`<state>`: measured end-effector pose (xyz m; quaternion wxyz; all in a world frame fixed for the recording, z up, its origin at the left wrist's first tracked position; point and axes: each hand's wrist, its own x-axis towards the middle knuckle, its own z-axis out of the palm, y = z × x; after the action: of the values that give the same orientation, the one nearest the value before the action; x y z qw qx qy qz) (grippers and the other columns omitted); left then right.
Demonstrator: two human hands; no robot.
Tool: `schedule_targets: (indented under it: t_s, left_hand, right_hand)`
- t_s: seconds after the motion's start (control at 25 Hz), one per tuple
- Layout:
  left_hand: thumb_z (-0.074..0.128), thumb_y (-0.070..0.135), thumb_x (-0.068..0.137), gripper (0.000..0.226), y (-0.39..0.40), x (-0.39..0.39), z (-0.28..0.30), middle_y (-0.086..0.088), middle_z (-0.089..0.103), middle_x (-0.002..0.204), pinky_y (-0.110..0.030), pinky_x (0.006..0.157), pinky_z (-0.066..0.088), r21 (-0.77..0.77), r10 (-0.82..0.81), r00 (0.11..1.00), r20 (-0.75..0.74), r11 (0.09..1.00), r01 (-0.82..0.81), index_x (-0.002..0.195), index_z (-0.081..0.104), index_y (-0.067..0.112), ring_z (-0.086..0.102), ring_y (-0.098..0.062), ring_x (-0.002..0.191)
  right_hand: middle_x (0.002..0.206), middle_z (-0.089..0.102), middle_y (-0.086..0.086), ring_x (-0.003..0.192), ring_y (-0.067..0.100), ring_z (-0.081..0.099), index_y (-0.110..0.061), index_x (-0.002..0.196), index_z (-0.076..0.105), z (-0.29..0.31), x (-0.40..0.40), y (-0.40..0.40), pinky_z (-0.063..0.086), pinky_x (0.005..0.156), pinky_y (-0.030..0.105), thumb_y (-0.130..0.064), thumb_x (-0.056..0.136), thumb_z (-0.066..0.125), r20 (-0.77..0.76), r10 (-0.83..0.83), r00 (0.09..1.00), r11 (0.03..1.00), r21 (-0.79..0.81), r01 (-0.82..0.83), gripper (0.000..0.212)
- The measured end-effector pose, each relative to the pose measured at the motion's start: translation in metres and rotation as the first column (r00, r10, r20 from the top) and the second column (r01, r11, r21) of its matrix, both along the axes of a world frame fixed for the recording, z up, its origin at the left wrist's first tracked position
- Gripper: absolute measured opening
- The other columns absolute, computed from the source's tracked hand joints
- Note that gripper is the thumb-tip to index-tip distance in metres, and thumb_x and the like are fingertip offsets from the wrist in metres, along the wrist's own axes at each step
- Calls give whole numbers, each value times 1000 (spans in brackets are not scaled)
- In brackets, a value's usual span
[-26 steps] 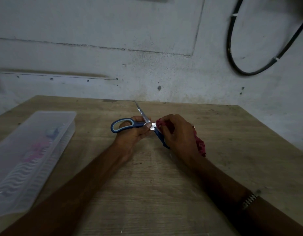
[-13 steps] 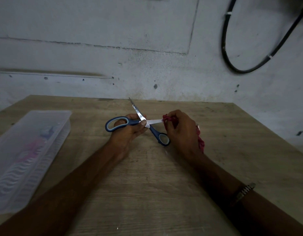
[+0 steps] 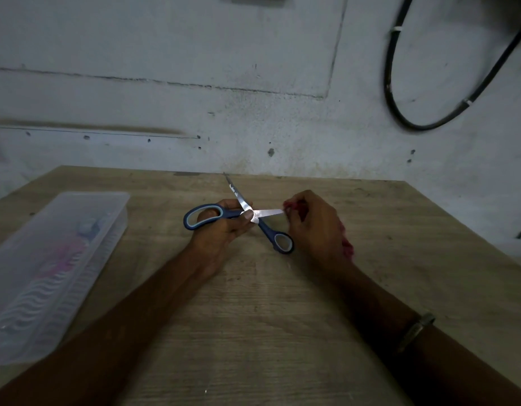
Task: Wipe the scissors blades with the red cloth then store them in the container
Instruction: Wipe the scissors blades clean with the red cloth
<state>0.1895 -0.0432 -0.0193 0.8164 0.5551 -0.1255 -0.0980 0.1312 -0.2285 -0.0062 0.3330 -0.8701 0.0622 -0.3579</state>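
The left hand fingers curl around one pair of open scissors; the right hand fingers pinch one red cloth at a blade tip. Both are over the wooden surface. One clear container lies at 9 o'clock. A gray wall stands at 12 o'clock, with one black cable.

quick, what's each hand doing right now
Left hand: grips the open scissors at the larger handle.
Right hand: holds the red cloth bunched in its fingers, at the tip of one blade.
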Motion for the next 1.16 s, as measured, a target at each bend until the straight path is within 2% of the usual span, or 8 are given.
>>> schedule_targets:
  t_s: [0.16,0.32,0.4,0.56,0.68,0.88,1.0,1.16]
  left_hand:
    - [70,2,91,14,-10,-11,5,-3,77,96,-29,89,60,60,-27,998,48,998,24,101,71,10,73,-19,100]
    - [69,1,92,16,-1,-6,7,-4,77,100,-28,89,60,-67,8,999,-44,998,-11,106,71,8,73,-17,102]
    - [71,3,91,14,1,-3,6,-4,78,100,-34,96,58,-51,21,1000,-20,998,-21,103,72,11,73,-21,106]
    - [72,6,91,18,-4,-5,2,-12,77,114,-38,101,55,-46,-13,999,-47,999,11,109,71,8,72,-25,113]
    - [69,1,92,25,-2,-3,2,-18,74,118,-34,97,58,-99,-31,998,-51,995,26,116,67,3,71,-27,112]
    - [65,-4,92,24,-1,-2,3,-13,78,108,-31,92,61,-110,-43,996,-75,993,35,116,66,-2,74,-23,105]
    - [64,-5,93,19,-2,-4,6,-2,81,90,-27,87,62,-91,-52,995,-83,995,44,111,67,2,77,-13,90]
    - [68,-3,91,31,-1,0,3,-9,79,104,-27,84,62,-100,-33,995,-90,995,24,121,65,-2,76,-21,101]
  right_hand:
    - [96,72,-9,90,8,68,-26,96,67,1,1,-14,55,77,24,-9,89,69,-68,-80,994,992,92,86,18]
    - [93,72,-4,87,13,68,-18,103,71,11,-9,-25,47,74,23,-23,95,65,7,-367,930,899,258,353,11]
    - [92,72,-10,86,5,68,-22,104,71,14,-9,-18,57,79,28,-26,95,65,115,-266,957,933,279,226,11]
    - [100,71,-11,92,5,66,-25,104,73,5,-4,20,57,83,31,-24,94,65,88,127,988,991,-56,-123,13]
    - [101,67,-7,94,5,56,-24,108,72,0,-7,27,42,79,17,-18,93,64,42,180,983,955,-247,-165,17]
    - [116,62,3,103,17,55,-20,124,67,3,-7,10,51,74,31,-17,93,61,-96,194,976,814,-540,-215,31]
    - [121,60,3,107,19,56,-21,125,67,5,-8,7,54,75,35,-15,90,67,-117,46,992,876,-472,-96,36]
    - [112,62,3,99,14,55,-18,119,70,2,-7,18,54,74,34,-15,95,62,-30,145,989,885,-444,-143,26]
